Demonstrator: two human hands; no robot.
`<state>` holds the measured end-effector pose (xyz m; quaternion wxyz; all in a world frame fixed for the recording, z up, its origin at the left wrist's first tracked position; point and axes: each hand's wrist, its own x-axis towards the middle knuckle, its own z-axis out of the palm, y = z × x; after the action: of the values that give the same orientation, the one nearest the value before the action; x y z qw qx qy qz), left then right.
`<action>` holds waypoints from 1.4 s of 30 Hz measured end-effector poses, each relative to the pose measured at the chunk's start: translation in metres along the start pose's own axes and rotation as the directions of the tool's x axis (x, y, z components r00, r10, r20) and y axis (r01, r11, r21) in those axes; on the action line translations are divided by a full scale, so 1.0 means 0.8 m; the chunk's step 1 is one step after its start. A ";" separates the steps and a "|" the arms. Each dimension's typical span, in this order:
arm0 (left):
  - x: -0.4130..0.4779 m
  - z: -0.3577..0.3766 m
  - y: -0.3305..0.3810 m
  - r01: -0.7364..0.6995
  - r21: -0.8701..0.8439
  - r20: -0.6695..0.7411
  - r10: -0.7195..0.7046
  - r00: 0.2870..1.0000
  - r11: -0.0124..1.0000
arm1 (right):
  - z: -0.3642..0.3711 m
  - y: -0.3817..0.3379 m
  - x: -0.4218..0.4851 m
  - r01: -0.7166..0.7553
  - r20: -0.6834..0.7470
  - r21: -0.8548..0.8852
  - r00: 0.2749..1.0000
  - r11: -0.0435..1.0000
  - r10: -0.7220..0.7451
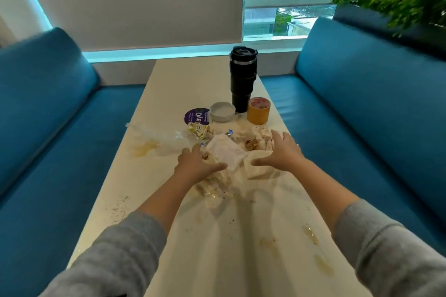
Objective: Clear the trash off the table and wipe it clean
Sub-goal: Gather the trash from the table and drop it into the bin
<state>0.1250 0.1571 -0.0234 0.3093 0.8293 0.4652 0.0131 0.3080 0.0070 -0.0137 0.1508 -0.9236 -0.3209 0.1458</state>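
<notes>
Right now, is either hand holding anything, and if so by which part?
Nothing is gripped. The left hand and right hand are open and spread, either side of the white napkin; whether they touch it cannot be told.

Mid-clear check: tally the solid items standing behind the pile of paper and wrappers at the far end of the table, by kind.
Black tumbler: 1
Tape roll: 1
Grey dish: 1
Purple disc: 1
Total: 4
</notes>
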 end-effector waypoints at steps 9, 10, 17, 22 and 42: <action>0.063 0.050 0.047 0.075 0.275 0.105 -0.107 0.989 0.959 | 0.010 0.026 0.092 0.038 0.248 -0.217 0.969 0.975 0.018; 0.063 0.056 0.048 0.089 0.289 0.115 -0.127 0.985 0.953 | 0.011 0.026 0.096 0.054 0.264 -0.237 0.964 0.970 0.011; 0.066 0.091 0.041 0.111 0.314 -0.009 -0.114 0.993 0.943 | 0.029 0.032 0.094 0.107 0.146 -0.256 0.987 0.961 -0.071; 0.056 0.082 0.037 0.086 0.244 -0.040 -0.078 0.996 0.966 | 0.037 0.030 0.081 0.128 0.081 -0.263 0.991 0.956 -0.110; -0.023 0.060 0.020 -0.082 0.092 -0.261 0.104 0.960 0.992 | 0.045 0.037 0.043 0.031 0.144 -0.162 0.990 0.986 -0.007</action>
<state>0.1419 0.1126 -0.0488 0.2096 0.8528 0.4630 0.1200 0.3371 0.0133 -0.0640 0.0525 -0.9170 -0.3504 0.1832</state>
